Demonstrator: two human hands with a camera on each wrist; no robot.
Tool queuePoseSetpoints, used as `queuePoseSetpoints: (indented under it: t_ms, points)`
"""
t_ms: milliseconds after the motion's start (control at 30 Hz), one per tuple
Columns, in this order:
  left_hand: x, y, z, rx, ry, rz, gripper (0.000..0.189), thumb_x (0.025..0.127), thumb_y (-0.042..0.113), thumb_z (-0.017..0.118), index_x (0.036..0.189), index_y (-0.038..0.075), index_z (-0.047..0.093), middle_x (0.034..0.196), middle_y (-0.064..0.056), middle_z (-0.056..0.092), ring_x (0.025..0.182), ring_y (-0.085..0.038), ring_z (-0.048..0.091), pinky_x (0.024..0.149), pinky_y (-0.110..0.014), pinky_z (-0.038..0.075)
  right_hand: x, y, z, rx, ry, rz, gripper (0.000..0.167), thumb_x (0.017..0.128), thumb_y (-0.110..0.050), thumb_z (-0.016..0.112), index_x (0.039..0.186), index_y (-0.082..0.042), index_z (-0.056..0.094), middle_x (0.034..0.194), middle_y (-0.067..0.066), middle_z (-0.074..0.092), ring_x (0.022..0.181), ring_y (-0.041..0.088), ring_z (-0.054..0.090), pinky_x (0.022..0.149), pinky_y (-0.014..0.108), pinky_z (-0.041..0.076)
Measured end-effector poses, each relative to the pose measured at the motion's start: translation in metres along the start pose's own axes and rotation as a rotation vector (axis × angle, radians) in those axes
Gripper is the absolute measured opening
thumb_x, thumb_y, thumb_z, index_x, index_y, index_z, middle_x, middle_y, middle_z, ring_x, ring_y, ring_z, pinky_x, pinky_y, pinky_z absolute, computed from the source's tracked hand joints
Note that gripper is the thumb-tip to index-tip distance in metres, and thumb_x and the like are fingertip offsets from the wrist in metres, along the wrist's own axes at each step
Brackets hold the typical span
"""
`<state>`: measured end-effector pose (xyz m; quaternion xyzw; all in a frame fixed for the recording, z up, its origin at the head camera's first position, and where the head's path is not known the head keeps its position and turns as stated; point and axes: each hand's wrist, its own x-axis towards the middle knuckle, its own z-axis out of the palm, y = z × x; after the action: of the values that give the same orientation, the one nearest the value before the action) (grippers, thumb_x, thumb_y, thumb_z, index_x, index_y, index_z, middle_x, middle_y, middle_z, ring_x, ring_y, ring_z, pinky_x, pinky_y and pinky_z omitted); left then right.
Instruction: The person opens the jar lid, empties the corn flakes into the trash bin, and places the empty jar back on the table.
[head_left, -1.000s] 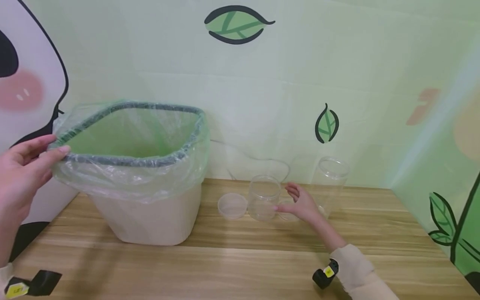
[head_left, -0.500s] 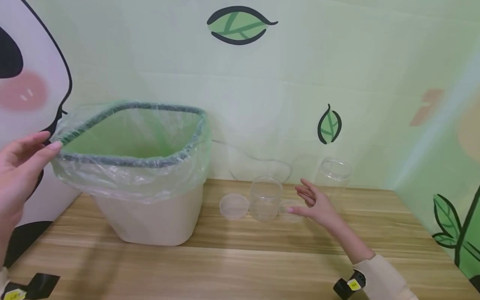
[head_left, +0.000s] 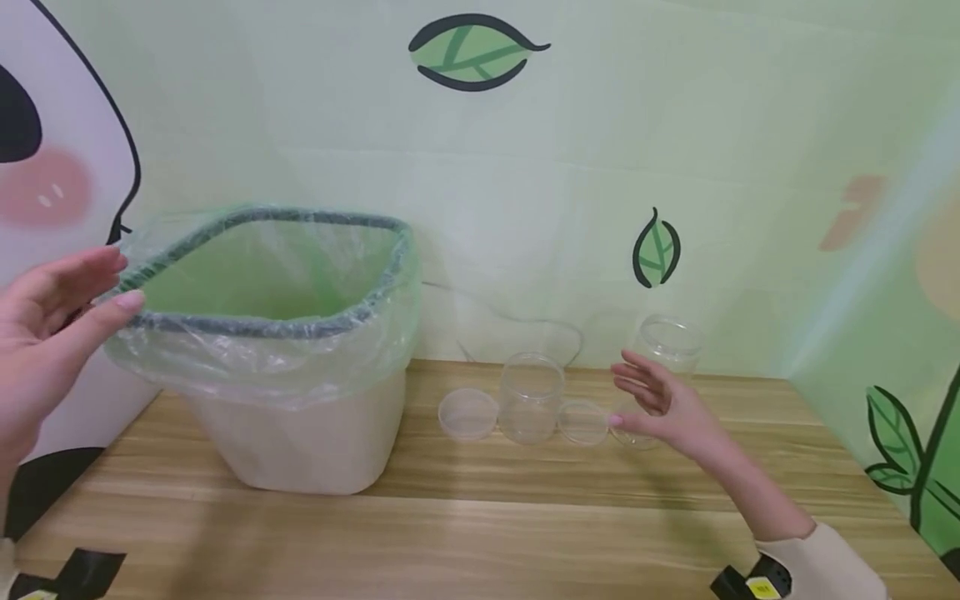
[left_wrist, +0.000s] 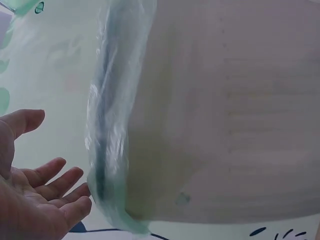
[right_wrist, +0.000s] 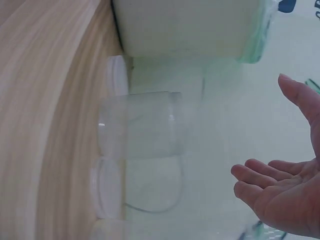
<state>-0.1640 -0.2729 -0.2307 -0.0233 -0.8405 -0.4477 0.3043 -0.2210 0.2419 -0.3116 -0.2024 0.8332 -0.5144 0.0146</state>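
A pale bin [head_left: 315,446] lined with a translucent green bag [head_left: 300,371] stands on the left of the table. My left hand [head_left: 48,337] is at the bin's left rim, thumb and fingers spread and nothing between them; in the left wrist view its fingertips [left_wrist: 75,177] come right up to the bag's edge. Farther right, a short clear jar [head_left: 531,408] stands between two round clear lids, the left lid [head_left: 467,417] and the right lid [head_left: 583,423]. My right hand [head_left: 678,417] hovers with loosely bent fingers, partly hiding a tall clear jar [head_left: 670,335] behind it.
The wooden tabletop [head_left: 420,546] ends at a pale green printed backdrop [head_left: 510,208]. A thin cord [head_left: 517,319] loops along that backdrop behind the short jar. A side panel with leaf drawings [head_left: 892,433] borders the table on the right.
My right hand has moved right, from beside the short jar to in front of the tall jar. My left hand stays by the bin rim, its thumb and fingers now spread wider.
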Motion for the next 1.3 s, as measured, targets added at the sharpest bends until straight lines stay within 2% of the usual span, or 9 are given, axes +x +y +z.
queuePoseSetpoints:
  t_ms: [267,467,600,667,700,800,933,1033,1300]
  points:
    - [0.001,0.027,0.008,-0.028,-0.079,0.081,0.049,0.091,0.015,0.056,0.137,0.017,0.039,0.135,0.005,0.043,0.122,-0.002,0.035,0.098,-0.004,0.023,-0.013,-0.02,-0.018,-0.051,0.012,-0.06,0.071,0.085,-0.01,0.064,0.142,-0.004,0.023,0.14,0.017,0.036,0.125,0.03,0.039,0.095,0.014,0.035]
    - [0.004,0.048,0.013,0.017,-0.194,0.121,0.051,0.09,0.02,0.058,0.137,0.022,0.039,0.138,0.006,0.042,0.125,-0.001,0.033,0.095,-0.002,0.025,-0.016,-0.033,-0.031,-0.113,0.042,-0.111,0.068,0.085,-0.007,0.063,0.142,-0.007,0.026,0.138,0.017,0.038,0.118,0.004,0.046,0.089,0.007,0.035]
    - [0.004,0.063,0.017,0.07,-0.263,0.118,0.053,0.089,0.029,0.058,0.138,0.028,0.037,0.14,0.006,0.04,0.128,-0.001,0.03,0.093,0.001,0.022,-0.017,-0.04,-0.039,-0.178,0.056,-0.115,0.067,0.085,-0.009,0.063,0.142,-0.009,0.028,0.139,0.016,0.038,0.123,0.019,0.044,0.086,0.009,0.039]
    - [0.005,0.07,0.022,0.07,-0.29,0.123,0.053,0.089,0.031,0.057,0.138,0.03,0.036,0.14,0.006,0.039,0.129,-0.002,0.029,0.099,-0.005,0.021,-0.017,-0.044,-0.043,-0.222,0.06,-0.107,0.066,0.086,-0.012,0.063,0.142,-0.01,0.028,0.14,0.015,0.037,0.124,0.029,0.041,0.084,0.009,0.04]
    - [0.005,0.074,0.025,0.07,-0.302,0.136,0.053,0.089,0.031,0.057,0.138,0.03,0.036,0.141,0.005,0.039,0.13,-0.004,0.029,0.102,-0.008,0.02,-0.017,-0.045,-0.045,-0.242,0.061,-0.103,0.066,0.086,-0.012,0.063,0.142,-0.01,0.029,0.141,0.014,0.036,0.124,0.033,0.039,0.084,0.011,0.04]
    - [0.005,0.087,0.034,0.091,-0.335,0.187,0.053,0.09,0.033,0.057,0.138,0.031,0.036,0.141,0.003,0.038,0.133,-0.013,0.027,0.11,-0.027,0.019,-0.018,-0.051,-0.049,-0.292,0.064,-0.085,0.066,0.085,-0.015,0.064,0.141,-0.012,0.03,0.141,0.014,0.037,0.125,0.035,0.037,0.092,0.029,0.043]
    - [0.002,0.107,0.049,0.163,-0.357,0.288,0.052,0.09,0.035,0.056,0.138,0.028,0.037,0.141,-0.001,0.039,0.131,-0.026,0.03,0.105,-0.051,0.024,-0.019,-0.056,-0.053,-0.347,0.069,-0.067,0.067,0.084,-0.019,0.066,0.141,-0.015,0.031,0.139,0.017,0.038,0.126,0.038,0.034,0.094,0.06,0.031]
    - [-0.001,0.119,0.062,0.213,-0.362,0.347,0.053,0.09,0.038,0.055,0.138,0.025,0.038,0.14,-0.003,0.04,0.13,-0.029,0.032,0.099,-0.056,0.027,-0.019,-0.059,-0.054,-0.415,0.088,-0.103,0.068,0.082,-0.019,0.069,0.14,-0.014,0.034,0.136,0.02,0.041,0.125,0.041,0.034,0.093,0.064,0.029]
    - [-0.007,0.135,0.096,0.289,-0.408,0.417,0.053,0.091,0.042,0.05,0.138,0.02,0.038,0.141,-0.002,0.039,0.13,-0.026,0.032,0.1,-0.052,0.03,-0.019,-0.065,-0.055,-0.597,0.129,-0.162,0.067,0.078,-0.024,0.072,0.136,-0.01,0.041,0.14,0.014,0.038,0.125,0.039,0.034,0.093,0.06,0.03]
